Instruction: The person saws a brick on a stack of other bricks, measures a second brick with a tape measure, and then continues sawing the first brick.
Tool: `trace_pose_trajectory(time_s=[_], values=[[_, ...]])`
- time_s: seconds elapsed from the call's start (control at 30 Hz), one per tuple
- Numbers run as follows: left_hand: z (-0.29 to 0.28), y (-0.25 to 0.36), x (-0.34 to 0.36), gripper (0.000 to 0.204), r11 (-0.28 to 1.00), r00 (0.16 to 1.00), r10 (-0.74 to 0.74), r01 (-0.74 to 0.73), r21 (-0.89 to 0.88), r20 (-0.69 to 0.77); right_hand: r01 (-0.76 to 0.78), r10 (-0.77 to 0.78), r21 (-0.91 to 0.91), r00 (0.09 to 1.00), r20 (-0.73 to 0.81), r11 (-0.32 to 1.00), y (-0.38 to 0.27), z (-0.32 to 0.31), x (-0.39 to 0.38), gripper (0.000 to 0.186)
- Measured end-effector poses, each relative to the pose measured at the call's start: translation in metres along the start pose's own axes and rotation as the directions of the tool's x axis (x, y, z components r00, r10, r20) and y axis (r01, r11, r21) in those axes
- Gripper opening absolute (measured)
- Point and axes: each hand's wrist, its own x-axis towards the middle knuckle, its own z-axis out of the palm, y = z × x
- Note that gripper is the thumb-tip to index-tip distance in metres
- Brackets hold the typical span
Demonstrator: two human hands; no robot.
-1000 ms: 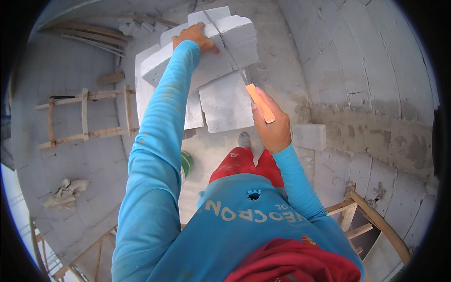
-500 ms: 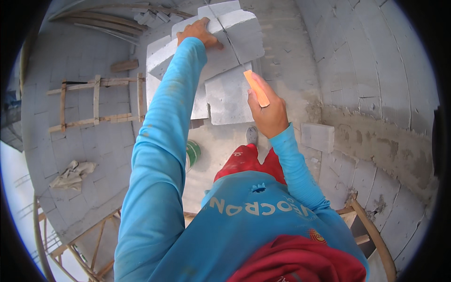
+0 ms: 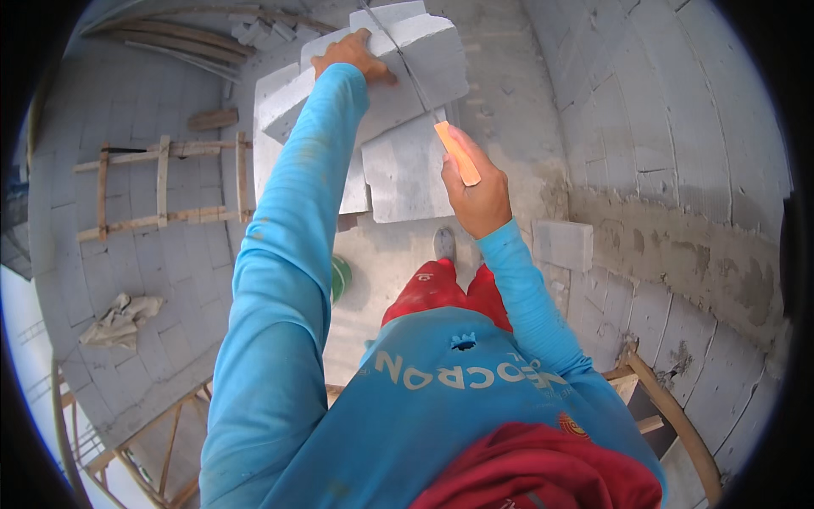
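My left hand point(image 3: 354, 61) grips the top of a pale grey block point(image 3: 436, 61), its fingers spread over the edge. My right hand point(image 3: 477, 188) is closed round the orange handle point(image 3: 456, 151) of a hand saw, just on the near side of that block. The saw's thin blade point(image 3: 404, 64) runs away from the handle across the block along a line to the right of my left hand. More pale blocks point(image 3: 408, 178) lie beneath and behind it, forming a stack.
Block walls point(image 3: 661, 102) rise on the right, with a loose block point(image 3: 562, 244) beside them. At left are a wooden frame point(image 3: 162, 182), a pale cloth point(image 3: 121, 321) and planks point(image 3: 195, 41). A green bucket point(image 3: 339, 280) stands by my left arm. Timber framing point(image 3: 670, 399) sits low at right.
My right hand has moved forward with the saw, its handle now closer to the block's near edge. My left hand stays on the block. The whole view has shifted slightly.
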Motion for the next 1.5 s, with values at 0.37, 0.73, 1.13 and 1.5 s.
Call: trace_pose_trajectory(time_s=[0.37, 0.73, 1.13, 1.5], values=[[0.011, -0.026, 0.008, 0.104, 1.0, 1.0, 0.008, -0.008, -0.009, -0.016, -0.006, 0.008, -0.045, 0.999, 0.034, 0.999, -0.006, -0.03, -0.073, 0.046], [0.006, -0.034, 0.037, 0.11, 0.989, 0.985, 0.072, -0.05, -0.138, 0.154, -0.005, 0.005, 0.001, 0.999, -0.054, 1.0, -0.017, -0.001, -0.059, 0.052], [0.024, -0.067, 0.076, 0.079, 0.905, 0.952, 0.289, -0.238, -0.354, 0.1, 0.162, -0.164, -0.025, 0.962, -0.218, 0.986, -0.013, 0.043, 0.0, 0.045], [0.022, -0.069, 0.071, 0.065, 0.88, 0.936, 0.338, -0.277, -0.387, 0.1, 0.141, -0.128, 0.046, 0.966, -0.223, 0.989, 0.002, 0.018, -0.083, 0.059]])
